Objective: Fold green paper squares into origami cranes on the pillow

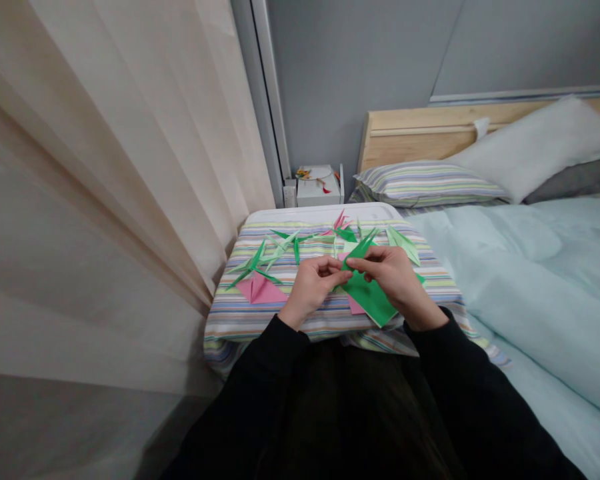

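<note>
- Green origami paper (370, 298) is held up between both hands, over the near half of a striped folded cloth (260, 327); its long pointed folds rise toward the far edge of the cloth, and its lower corner reaches toward the near edge.
- The left hand (313, 287) is closed in a narrow pinch on the paper's left side; the right hand (387, 275) is likewise narrowed, its fingers gripping the upper folds; the two hands are almost touching; black sleeves (260, 360) cover both forearms.
- A pink paper piece (356, 305) is seen just under the green paper, beside the right hand; a folded pink paper (260, 291) lies near the left hand, toward the cloth's left edge.
- Pointed green paper folds (255, 263) are scattered along the cloth's far left; pale green folded paper (403, 243) lies by the far right corner; pink-tipped folded paper (341, 221) sits at the far edge.
- A pale blue duvet (530, 280) is spread to the right; a beige curtain (110, 200) hangs along the left.
</note>
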A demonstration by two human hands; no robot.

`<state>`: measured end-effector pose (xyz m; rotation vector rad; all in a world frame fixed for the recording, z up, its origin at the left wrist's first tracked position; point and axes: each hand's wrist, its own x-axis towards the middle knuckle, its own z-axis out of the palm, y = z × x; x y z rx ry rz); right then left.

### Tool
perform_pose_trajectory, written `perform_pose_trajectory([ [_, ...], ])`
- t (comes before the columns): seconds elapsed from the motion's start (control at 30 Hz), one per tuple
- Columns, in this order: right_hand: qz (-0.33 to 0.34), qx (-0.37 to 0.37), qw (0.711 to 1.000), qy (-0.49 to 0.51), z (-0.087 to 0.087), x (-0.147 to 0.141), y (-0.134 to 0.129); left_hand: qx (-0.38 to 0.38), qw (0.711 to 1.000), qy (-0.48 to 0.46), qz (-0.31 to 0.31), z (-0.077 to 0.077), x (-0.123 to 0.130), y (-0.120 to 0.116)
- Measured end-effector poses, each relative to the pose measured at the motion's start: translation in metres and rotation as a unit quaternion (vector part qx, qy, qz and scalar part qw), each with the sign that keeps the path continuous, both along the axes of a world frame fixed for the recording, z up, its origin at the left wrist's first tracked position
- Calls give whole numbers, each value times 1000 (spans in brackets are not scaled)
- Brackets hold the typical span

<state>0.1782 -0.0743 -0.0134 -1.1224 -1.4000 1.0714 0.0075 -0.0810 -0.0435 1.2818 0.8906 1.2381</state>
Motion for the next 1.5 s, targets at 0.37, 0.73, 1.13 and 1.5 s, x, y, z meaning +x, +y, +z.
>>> perform_pose_trajectory([
  [0.37,-25,-26,993,108,23,1,23,-17,999,-42,25,4,1,-3],
  [0.73,-5,95,995,-13,19,1,21,-4,994,-85,69,3,3,0],
  [1.13,127,69,976,-162,19,-4,2,7,995,-85,54,4,0,-1],
  [1.5,167,-78,979,-84,4,-14,-42,-16,983,-120,141,-2,2,3],
])
